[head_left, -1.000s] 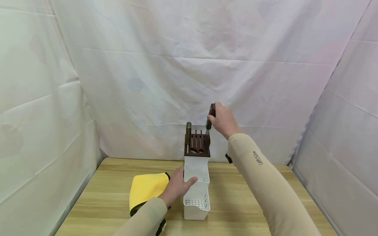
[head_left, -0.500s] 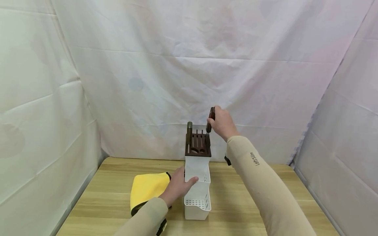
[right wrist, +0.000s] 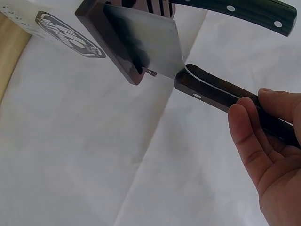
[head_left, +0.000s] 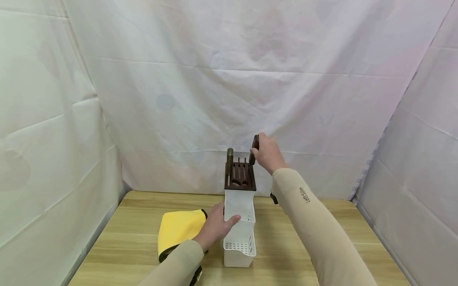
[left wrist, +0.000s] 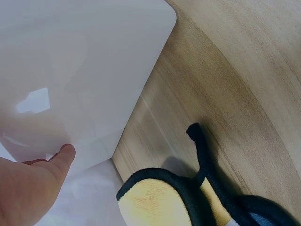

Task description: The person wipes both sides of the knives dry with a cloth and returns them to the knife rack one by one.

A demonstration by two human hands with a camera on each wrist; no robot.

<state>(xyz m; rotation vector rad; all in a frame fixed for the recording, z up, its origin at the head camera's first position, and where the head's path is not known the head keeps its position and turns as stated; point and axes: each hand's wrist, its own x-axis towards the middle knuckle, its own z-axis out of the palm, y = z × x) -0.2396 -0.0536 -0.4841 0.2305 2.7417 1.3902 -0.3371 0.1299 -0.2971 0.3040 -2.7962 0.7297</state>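
Observation:
A white knife holder point(head_left: 237, 258) stands on the table, with two stepped front bins and a dark brown slotted top point(head_left: 239, 186). My left hand point(head_left: 217, 223) holds its left side, thumb laid over the front at the upper bin. With my right hand point(head_left: 270, 153) I grip the dark handle of a broad-bladed kitchen knife point(right wrist: 207, 89) above the top's right edge. Its blade point(right wrist: 157, 40) points down, partly inside the right-hand slot, and the lower part is hidden. A second knife point(head_left: 229, 161) with a riveted dark handle sits at the top's left side.
A yellow cloth point(head_left: 180, 228) with black edging lies left of the holder, close by my left wrist. White sheeting point(head_left: 229, 79) hangs behind and on both sides of the wooden table point(head_left: 304, 238).
My right hand has come down with the knife, and its blade has sunk deeper into the right-hand slot. The left hand stays put on the holder.

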